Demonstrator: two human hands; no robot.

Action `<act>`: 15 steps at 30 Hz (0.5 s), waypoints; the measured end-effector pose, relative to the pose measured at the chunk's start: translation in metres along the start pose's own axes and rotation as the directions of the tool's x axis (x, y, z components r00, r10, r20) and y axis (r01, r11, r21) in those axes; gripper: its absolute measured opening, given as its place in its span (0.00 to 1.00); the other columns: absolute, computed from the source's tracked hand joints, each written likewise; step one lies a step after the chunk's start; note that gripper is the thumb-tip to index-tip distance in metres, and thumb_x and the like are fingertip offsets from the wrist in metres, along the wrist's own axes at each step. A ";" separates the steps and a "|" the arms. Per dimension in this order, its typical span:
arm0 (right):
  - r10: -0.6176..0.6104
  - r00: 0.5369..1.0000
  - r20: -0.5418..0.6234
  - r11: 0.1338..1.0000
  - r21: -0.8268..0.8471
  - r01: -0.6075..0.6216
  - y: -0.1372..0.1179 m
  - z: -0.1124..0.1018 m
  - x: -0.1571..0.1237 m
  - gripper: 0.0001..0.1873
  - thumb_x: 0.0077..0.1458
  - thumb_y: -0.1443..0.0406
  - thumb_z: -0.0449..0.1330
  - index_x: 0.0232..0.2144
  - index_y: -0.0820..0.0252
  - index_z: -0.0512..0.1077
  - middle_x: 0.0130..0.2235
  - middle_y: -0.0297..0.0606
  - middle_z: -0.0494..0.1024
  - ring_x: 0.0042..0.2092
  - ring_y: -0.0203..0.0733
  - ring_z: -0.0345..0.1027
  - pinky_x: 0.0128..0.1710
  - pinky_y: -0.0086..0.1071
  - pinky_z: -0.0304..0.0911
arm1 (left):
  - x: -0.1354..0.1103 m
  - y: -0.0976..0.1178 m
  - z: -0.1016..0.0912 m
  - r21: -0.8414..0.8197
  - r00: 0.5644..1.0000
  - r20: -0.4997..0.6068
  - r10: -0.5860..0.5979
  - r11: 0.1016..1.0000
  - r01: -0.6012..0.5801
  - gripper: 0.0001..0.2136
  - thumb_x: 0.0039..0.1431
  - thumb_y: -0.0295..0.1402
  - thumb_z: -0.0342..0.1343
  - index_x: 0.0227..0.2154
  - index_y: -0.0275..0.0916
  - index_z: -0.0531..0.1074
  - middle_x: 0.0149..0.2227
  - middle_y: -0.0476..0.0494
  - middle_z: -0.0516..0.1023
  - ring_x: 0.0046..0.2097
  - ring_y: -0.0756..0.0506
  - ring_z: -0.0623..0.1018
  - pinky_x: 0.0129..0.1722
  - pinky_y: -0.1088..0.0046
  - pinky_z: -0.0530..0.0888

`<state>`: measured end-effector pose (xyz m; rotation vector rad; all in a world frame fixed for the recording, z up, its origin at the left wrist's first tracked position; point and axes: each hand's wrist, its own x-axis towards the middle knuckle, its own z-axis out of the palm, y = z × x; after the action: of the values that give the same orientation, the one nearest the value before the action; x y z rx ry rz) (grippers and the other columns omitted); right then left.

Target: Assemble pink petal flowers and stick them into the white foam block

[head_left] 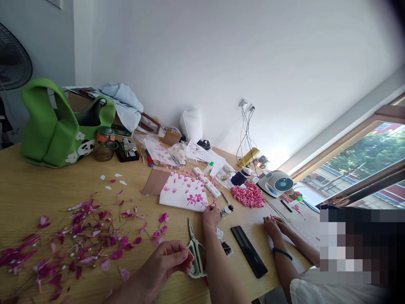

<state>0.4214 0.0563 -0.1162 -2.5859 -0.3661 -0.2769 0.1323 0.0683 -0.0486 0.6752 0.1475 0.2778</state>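
My left hand rests low on the wooden table, fingers curled into a pinch just left of the green-handled scissors. What it pinches is too small to name. My right hand reaches forward to the near right corner of a white board stuck with pink flowers. Its fingers are closed on a small pink flower at the board's edge. Loose magenta petals and stems lie scattered to the left of my left hand.
A co-worker's two hands rest on the table to the right, beside a black flat case. Farther back are a pile of pink blooms, a small fan, a glue bottle, a green bag and a jar.
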 end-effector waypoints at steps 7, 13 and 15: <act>-0.033 0.999 -0.010 0.999 -0.010 0.033 -0.001 0.001 -0.002 0.14 0.60 0.61 0.56 0.47 0.62 0.67 0.49 0.42 0.70 0.46 0.43 0.67 0.45 0.42 0.66 | 0.002 -0.002 -0.002 0.000 1.000 0.011 -0.001 1.000 0.001 0.10 0.51 0.35 0.61 0.26 0.30 0.77 0.25 0.42 0.74 0.30 0.48 0.72 0.34 0.73 0.65; -0.038 0.998 -0.041 0.999 0.009 0.038 -0.001 0.003 -0.004 0.14 0.60 0.61 0.56 0.47 0.62 0.67 0.49 0.42 0.70 0.46 0.43 0.67 0.45 0.42 0.65 | 0.001 -0.001 0.000 -0.004 1.000 0.006 -0.006 1.000 0.006 0.10 0.50 0.35 0.62 0.25 0.31 0.77 0.24 0.42 0.74 0.29 0.48 0.72 0.34 0.73 0.66; -0.036 0.998 -0.052 0.999 0.026 0.037 -0.001 0.004 -0.004 0.14 0.60 0.61 0.56 0.47 0.61 0.68 0.49 0.42 0.70 0.46 0.43 0.67 0.45 0.42 0.65 | 0.001 -0.001 0.001 -0.002 1.000 0.002 -0.006 1.000 0.006 0.10 0.50 0.35 0.62 0.25 0.31 0.77 0.25 0.42 0.74 0.30 0.48 0.72 0.34 0.73 0.66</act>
<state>0.4181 0.0580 -0.1203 -2.5420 -0.3963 -0.3490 0.1331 0.0676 -0.0484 0.6725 0.1470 0.2716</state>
